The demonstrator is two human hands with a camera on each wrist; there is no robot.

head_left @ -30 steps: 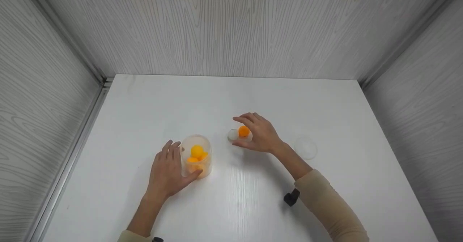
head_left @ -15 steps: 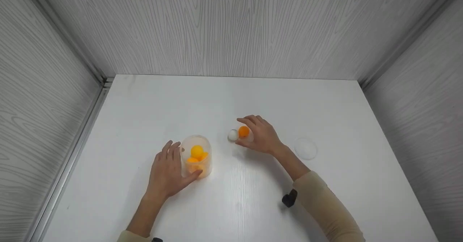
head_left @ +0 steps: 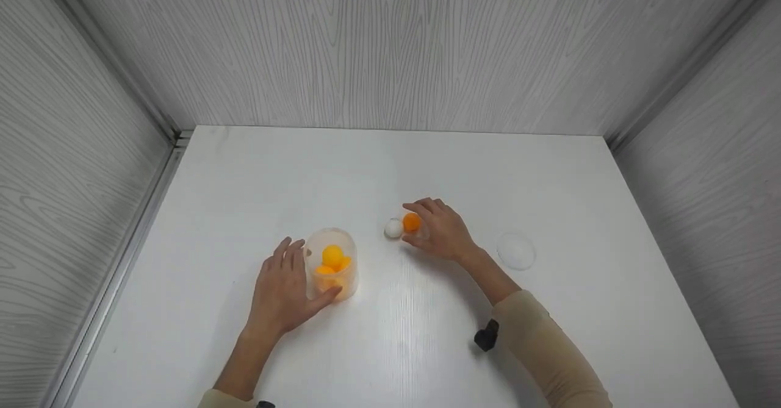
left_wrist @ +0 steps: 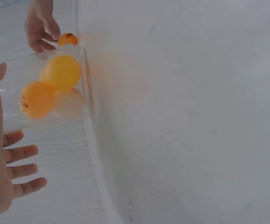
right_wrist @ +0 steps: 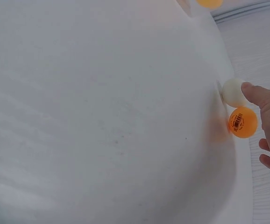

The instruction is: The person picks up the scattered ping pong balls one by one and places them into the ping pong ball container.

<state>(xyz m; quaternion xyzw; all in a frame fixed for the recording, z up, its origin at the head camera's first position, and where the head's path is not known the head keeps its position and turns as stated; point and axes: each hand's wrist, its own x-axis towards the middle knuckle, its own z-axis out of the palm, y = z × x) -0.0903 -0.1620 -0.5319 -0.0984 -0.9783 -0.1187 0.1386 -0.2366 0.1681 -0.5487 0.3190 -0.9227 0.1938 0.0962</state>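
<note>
A clear plastic jar [head_left: 330, 235] stands upright with several orange table tennis balls [head_left: 332, 255] inside; the left wrist view also shows a white ball [left_wrist: 69, 105] low in it. My left hand [head_left: 282, 289] rests against the jar, thumb at its near side, the other fingers spread along its left. On the table, a white table tennis ball [head_left: 393, 228] and an orange table tennis ball [head_left: 411, 222] sit side by side. My right hand [head_left: 442, 231] reaches around the orange one, thumb and fingers apart. In the right wrist view, the thumb [right_wrist: 252, 91] overlaps the white ball.
A clear round lid [head_left: 516, 251] lies flat on the white table [head_left: 403, 347], right of my right forearm. Grey wood-grain panels [head_left: 390, 48] rise behind the table and on both sides.
My right hand has drawn slightly right and towards me, its thumb moving off the white ball in the head view, and its thumb-to-finger gap narrowing around the orange ball. My left hand and the jar have stayed still.
</note>
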